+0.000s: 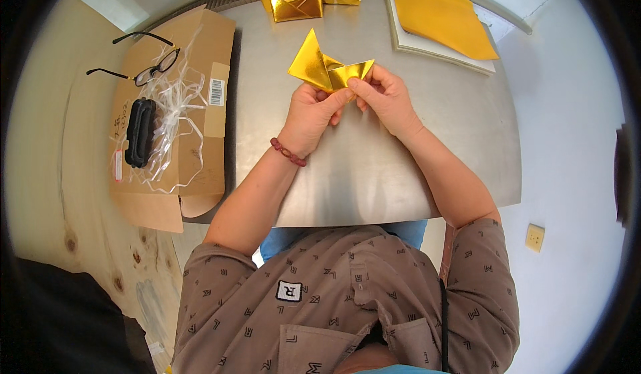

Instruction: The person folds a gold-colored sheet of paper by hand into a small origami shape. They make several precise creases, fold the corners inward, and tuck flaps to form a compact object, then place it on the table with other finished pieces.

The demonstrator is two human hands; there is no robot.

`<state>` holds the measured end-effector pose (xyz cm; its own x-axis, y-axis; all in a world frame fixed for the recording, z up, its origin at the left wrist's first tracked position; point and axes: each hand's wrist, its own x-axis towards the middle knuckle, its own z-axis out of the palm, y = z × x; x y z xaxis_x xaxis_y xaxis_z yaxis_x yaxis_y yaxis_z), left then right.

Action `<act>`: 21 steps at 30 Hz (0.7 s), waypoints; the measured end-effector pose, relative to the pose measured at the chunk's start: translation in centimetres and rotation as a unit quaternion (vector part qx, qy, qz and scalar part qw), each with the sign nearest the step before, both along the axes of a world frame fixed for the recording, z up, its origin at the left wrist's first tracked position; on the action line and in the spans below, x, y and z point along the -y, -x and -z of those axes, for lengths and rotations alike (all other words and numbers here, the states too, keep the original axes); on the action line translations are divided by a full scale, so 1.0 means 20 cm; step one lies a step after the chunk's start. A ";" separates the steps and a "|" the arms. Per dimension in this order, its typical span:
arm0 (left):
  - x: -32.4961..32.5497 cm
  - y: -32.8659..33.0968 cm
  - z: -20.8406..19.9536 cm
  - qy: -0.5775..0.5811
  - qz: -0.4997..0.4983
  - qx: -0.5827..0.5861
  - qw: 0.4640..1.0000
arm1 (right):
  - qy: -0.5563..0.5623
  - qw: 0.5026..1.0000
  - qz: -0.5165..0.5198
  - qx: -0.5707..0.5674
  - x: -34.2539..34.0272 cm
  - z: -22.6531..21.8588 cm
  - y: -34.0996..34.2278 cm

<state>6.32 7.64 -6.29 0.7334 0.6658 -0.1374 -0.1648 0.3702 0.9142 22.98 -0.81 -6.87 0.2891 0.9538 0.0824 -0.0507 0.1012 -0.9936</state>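
A shiny gold folded paper (311, 62) is held up over the metal table, with one tall pointed flap at its left and a shorter point at its right. My left hand (312, 112) grips its lower edge from the left, thumb reaching toward the middle. Pinching the right part between thumb and fingers is my right hand (386, 100). The thumbs come close together at the bottom of the fold, and some fingertips are hidden behind the paper.
Stacks of folded gold paper (298, 10) stand at the table's far edge. Flat gold sheets (441, 15) lie on a white pile at far right. A cardboard box (200, 147) at left carries eyeglasses (145, 76), a black case (140, 132) and tangled white strips (175, 117).
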 end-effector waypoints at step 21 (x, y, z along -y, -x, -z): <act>0.07 -0.03 0.00 -0.004 -0.010 0.033 0.999 | -0.008 0.992 0.117 -0.054 -0.01 0.02 0.00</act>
<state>6.95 6.20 -6.26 0.7272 0.6813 -0.0836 -0.2331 0.3596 0.9035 22.88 -0.56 -7.28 0.5094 0.8589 0.0533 -0.1297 0.1379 -0.9819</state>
